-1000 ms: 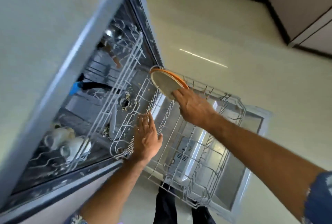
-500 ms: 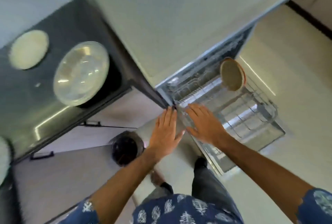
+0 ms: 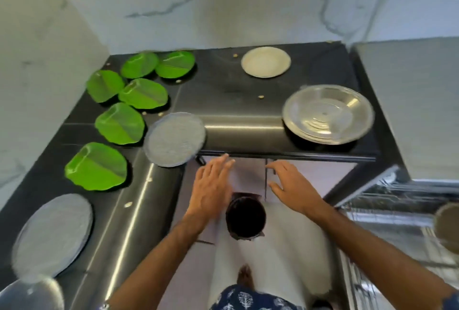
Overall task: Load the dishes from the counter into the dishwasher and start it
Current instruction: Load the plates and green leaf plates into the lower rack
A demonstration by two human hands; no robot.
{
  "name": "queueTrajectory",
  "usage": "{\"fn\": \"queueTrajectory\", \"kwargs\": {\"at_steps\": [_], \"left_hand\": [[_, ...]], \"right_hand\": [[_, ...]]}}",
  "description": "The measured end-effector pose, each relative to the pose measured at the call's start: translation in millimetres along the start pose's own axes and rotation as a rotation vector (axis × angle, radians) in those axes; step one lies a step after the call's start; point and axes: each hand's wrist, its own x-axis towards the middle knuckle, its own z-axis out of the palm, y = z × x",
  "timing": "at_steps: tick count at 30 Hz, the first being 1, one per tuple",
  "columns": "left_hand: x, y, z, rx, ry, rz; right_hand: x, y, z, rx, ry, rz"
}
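Both hands hanging empty, fingers loosely spread: left hand (image 3: pixel 212 185), right hand (image 3: pixel 291 186). Grey plate (image 3: pixel 175 139) lying just beyond left fingertips; steel plate (image 3: pixel 327 113) sitting beyond right fingers, apart, on counter (image 3: pixel 223 91).

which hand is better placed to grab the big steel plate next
Probably right. The right hand hovers open below the counter edge, nearer the steel plate at the counter's right end. The left hand, also open and empty, sits closer to the grey plate.
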Motion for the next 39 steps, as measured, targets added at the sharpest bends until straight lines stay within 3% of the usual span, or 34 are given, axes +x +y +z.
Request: {"fn": "queueTrajectory", "kwargs": {"at_steps": [4, 7, 9, 15, 19, 21, 23, 30, 36, 39], "left_hand": [[7.6, -101.7, -4.1, 0.084, -0.102, -0.266], [12.6, -140.9, 0.2, 0.206, -0.247, -0.224], [14.7, -147.3, 4.5, 0.295, -0.225, -0.153], [15.1, -133.0, 5.7, 0.308, -0.045, 0.064], [10.7, -79.0, -11.2, 0.088, 0.115, 0.278], [2.8, -39.4, -17.1, -0.047, 0.181, 0.372], [-6.6, 4.3, -14.2, -0.164, 0.193, 0.486], [-1.8, 111.7, 22.1, -0.318, -0.019, 0.842], [38.3, 229.0, 72.6, -0.312, -0.267, 0.938], [52.9, 327.0, 108.3, -0.333, -0.409, 0.953]], "right_hand": [[50.1, -53.6, 25.7, 0.121, -0.094, 0.005], [71.7, -75.0, 36.9, 0.164, -0.142, 0.020], [80.1, -83.3, 40.3, 0.179, -0.175, 0.066], [82.7, -77.5, 39.3, 0.363, -0.223, 0.294], [69.0, -64.5, 31.6, 0.936, -0.228, 0.618], [58.2, -55.3, 26.4, 1.263, -0.224, 0.692], [41.7, -41.2, 20.7, 1.368, -0.156, 0.710], [-79.8, 40.3, -40.3, 1.049, 0.006, 0.683], [-231.8, 155.8, -88.3, 0.729, 0.140, 0.875], [-302.9, 222.8, -99.4, 0.578, 0.191, 0.981]]}}
